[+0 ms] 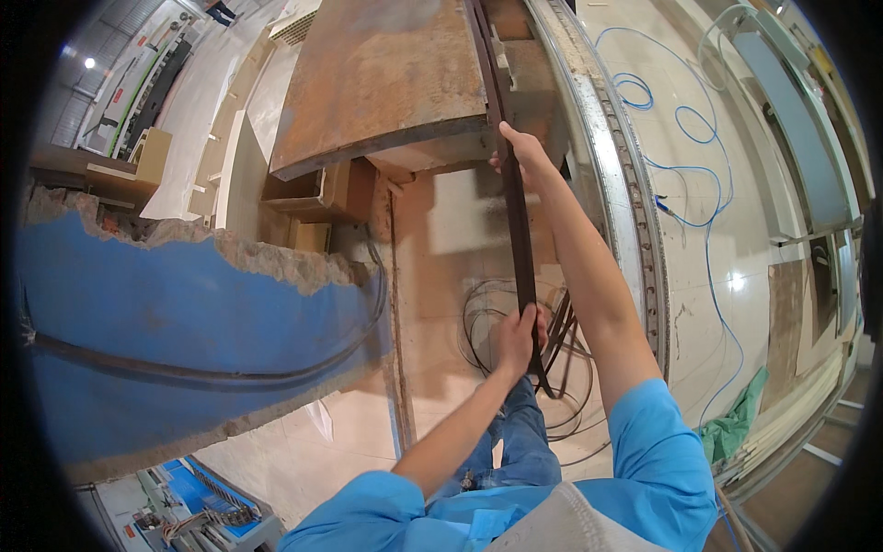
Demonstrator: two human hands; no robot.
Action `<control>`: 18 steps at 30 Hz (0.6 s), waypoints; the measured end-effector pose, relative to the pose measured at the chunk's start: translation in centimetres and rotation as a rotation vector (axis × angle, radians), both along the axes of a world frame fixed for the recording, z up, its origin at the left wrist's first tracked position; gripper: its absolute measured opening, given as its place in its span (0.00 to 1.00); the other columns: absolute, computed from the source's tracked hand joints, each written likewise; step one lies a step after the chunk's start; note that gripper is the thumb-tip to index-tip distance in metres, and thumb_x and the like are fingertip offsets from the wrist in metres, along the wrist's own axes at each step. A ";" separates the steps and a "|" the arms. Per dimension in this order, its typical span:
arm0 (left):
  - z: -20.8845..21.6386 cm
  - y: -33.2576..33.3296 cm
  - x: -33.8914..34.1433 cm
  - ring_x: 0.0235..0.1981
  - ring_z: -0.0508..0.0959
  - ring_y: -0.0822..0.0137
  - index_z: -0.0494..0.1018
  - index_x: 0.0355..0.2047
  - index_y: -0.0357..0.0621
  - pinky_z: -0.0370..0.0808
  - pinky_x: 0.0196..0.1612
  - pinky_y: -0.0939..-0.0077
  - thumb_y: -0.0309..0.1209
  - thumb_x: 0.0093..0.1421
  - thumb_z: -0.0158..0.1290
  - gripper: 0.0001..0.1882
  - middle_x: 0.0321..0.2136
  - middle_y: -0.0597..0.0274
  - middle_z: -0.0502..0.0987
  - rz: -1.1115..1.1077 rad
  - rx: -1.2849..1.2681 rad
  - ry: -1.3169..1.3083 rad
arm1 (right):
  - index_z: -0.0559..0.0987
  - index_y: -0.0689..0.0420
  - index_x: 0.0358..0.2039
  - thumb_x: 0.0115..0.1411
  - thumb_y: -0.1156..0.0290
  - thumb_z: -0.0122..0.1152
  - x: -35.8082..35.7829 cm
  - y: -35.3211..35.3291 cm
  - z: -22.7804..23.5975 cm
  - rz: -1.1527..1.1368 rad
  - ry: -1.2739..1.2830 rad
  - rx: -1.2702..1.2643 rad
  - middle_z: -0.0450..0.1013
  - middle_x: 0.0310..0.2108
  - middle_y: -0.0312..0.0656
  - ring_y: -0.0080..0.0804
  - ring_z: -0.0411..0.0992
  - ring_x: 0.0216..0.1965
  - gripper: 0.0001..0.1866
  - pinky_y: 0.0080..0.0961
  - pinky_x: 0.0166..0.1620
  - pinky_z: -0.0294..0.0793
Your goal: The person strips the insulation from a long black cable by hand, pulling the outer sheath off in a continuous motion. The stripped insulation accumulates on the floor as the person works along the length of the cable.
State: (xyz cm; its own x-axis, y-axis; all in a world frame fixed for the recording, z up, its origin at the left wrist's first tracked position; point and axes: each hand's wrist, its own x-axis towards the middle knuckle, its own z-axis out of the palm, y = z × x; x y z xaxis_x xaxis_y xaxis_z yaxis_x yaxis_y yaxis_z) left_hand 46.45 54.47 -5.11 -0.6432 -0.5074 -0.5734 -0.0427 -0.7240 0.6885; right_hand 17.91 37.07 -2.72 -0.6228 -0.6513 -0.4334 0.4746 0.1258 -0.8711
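A long, dark brown strip [517, 230] runs from the far end of the view down to my legs, where it bends round into a loop. Its material I cannot tell. Farther along, my right hand [526, 152] is closed around it beside the edge of the rusty brown slab [386, 78]. Closer to my body, my left hand [521, 339] grips the same strip just above the bend. More dark lengths [563, 324] hang below that hand, next to my jeans.
A metal rail [616, 175] with a toothed side runs along my right. Loose black cable [478, 322] coils on the floor by my feet. Left of me stands a blue panel [184, 313] with a rough edge. A blue hose [708, 221] winds over the tiles beyond the rail.
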 end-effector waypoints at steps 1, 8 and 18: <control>-0.2 1.2 1.3 0.21 0.74 0.75 0.73 0.37 0.43 0.72 0.25 0.78 0.40 0.71 0.49 0.13 0.22 0.68 0.74 -0.002 -0.027 0.014 | 0.76 0.64 0.37 0.69 0.54 0.52 0.2 -0.2 -0.2 -0.002 -0.160 -0.104 0.74 0.29 0.44 0.33 0.73 0.28 0.22 0.30 0.33 0.74; -2.8 7.1 8.0 0.25 0.76 0.72 0.74 0.40 0.39 0.74 0.31 0.78 0.40 0.72 0.46 0.16 0.27 0.64 0.77 -0.121 0.161 -0.063 | 0.74 0.57 0.28 0.71 0.60 0.48 8.3 6.7 -3.6 -0.071 0.297 -0.010 0.69 0.17 0.33 0.21 0.66 0.17 0.17 0.24 0.21 0.65; -6.0 -10.9 -4.4 0.40 0.76 0.73 0.73 0.46 0.48 0.72 0.46 0.73 0.47 0.72 0.40 0.19 0.39 0.69 0.77 -0.134 -0.086 0.206 | 0.71 0.60 0.29 0.72 0.63 0.47 22.3 21.4 -3.6 -0.056 0.341 0.173 0.67 0.16 0.36 0.24 0.67 0.17 0.16 0.26 0.22 0.65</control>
